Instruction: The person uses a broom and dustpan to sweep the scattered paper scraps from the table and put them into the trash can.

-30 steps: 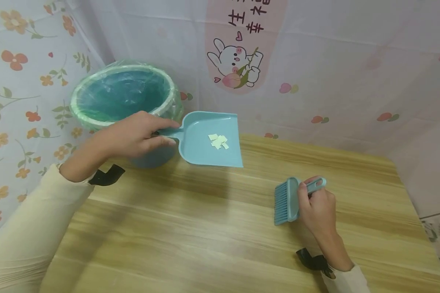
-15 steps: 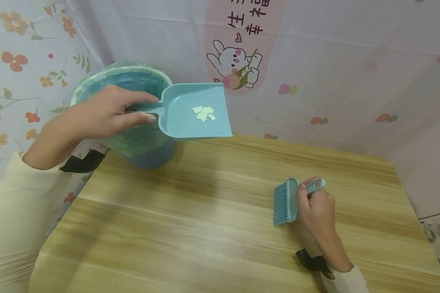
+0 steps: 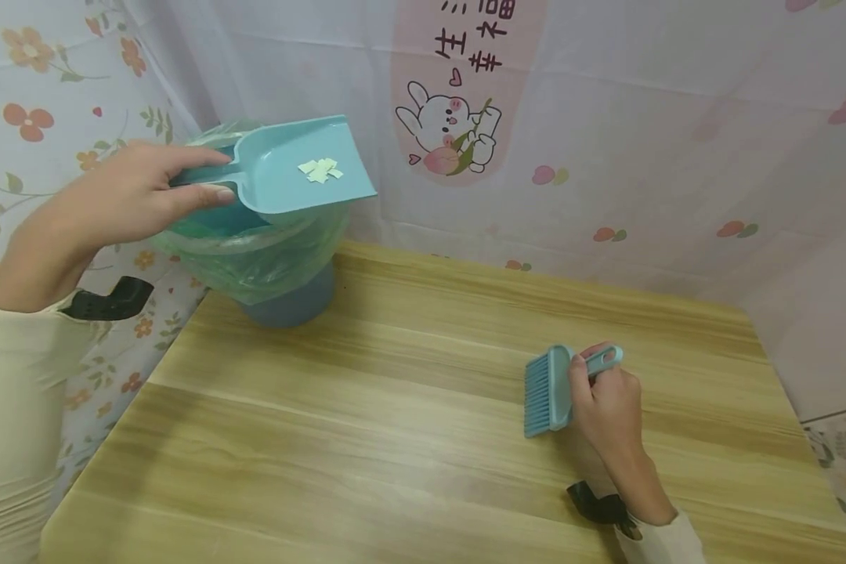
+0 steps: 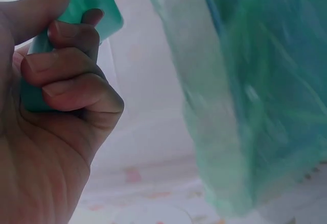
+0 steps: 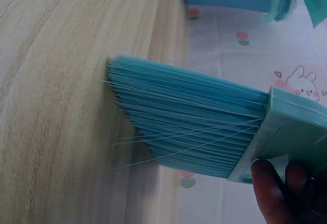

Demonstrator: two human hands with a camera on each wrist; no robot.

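My left hand (image 3: 137, 192) grips the handle of a light-blue dustpan (image 3: 275, 176), held in the air over the bin's opening. Several small pale paper scraps (image 3: 320, 170) lie in a little heap on the pan. Below it stands a blue bin (image 3: 292, 301) lined with a translucent green bag (image 3: 268, 262); the pan hides much of its mouth. In the left wrist view, curled fingers (image 4: 76, 66) wrap the handle beside the bag. At the right, my right hand (image 3: 609, 407) holds a blue hand brush (image 3: 551, 392), and its bristles (image 5: 179, 117) reach down to the tabletop.
The wood-grain table (image 3: 395, 439) spreads in front, with the bin on its far left corner. A white cloth (image 3: 627, 141) printed with flowers and a rabbit hangs behind. Flowered cloth (image 3: 28, 172) lines the left side. Black bands (image 3: 113, 300) sit near both wrists.
The left hand has carried the dustpan left and upward, from beside the bin to over its mouth, and the pan has turned slightly. The scraps stay on it. The right hand and brush hardly moved.
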